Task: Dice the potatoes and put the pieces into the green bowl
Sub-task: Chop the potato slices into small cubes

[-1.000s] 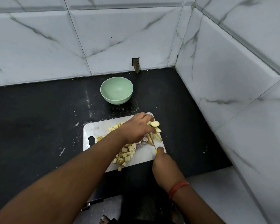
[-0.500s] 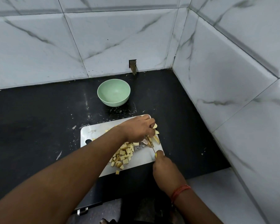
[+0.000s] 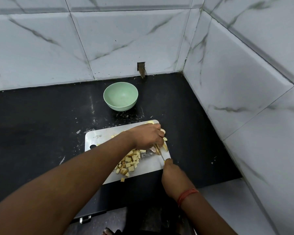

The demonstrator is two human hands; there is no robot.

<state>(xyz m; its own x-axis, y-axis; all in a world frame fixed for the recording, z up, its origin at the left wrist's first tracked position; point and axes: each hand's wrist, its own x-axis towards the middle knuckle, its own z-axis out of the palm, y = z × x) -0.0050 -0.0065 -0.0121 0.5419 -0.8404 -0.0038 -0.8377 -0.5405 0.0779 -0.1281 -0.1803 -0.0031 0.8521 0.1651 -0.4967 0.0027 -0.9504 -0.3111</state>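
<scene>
A white cutting board (image 3: 148, 170) lies on the black counter. On it is a heap of diced potato pieces (image 3: 130, 162). My left hand (image 3: 147, 136) holds down several potato strips (image 3: 164, 146) at the board's right end, its fingers curled over them. My right hand (image 3: 172, 175) grips a knife (image 3: 161, 155) whose thin blade runs up into the strips. The green bowl (image 3: 120, 96) stands behind the board with nothing visible in it.
Marble-tiled walls close in the counter at the back and the right. The black counter (image 3: 41, 126) extends to the left, with small scraps scattered on it. A white ledge (image 3: 227, 206) lies at lower right.
My left hand has closed in over the potato strips and hides more of them. The knife blade sits further into the strips. The view has shifted slightly.
</scene>
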